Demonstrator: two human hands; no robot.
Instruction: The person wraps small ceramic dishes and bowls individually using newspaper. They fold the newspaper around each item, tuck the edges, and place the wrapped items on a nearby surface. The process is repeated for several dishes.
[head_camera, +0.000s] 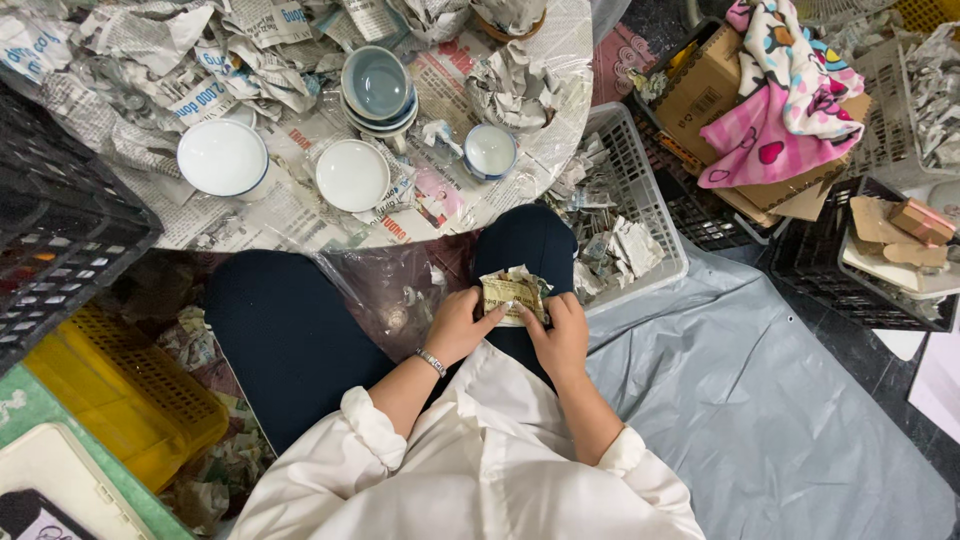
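Note:
Both my hands meet over my right knee. My left hand (458, 325) and my right hand (560, 335) grip a small bundle wrapped in crumpled newspaper (512, 292) between them. What is inside the wrapping is hidden. A metal bracelet sits on my left wrist. I sit with dark trousers and white sleeves, knees under a round table (560, 120) covered in newspaper.
On the table stand a stack of grey-blue bowls (378, 88), two white bowls (222, 158) (352, 175) and a small cup (490, 150) among crumpled paper. A white crate (655, 215) of paper scraps is right of my knee; black crates, a yellow crate (130, 395), cardboard and pink cloth (785, 100) surround.

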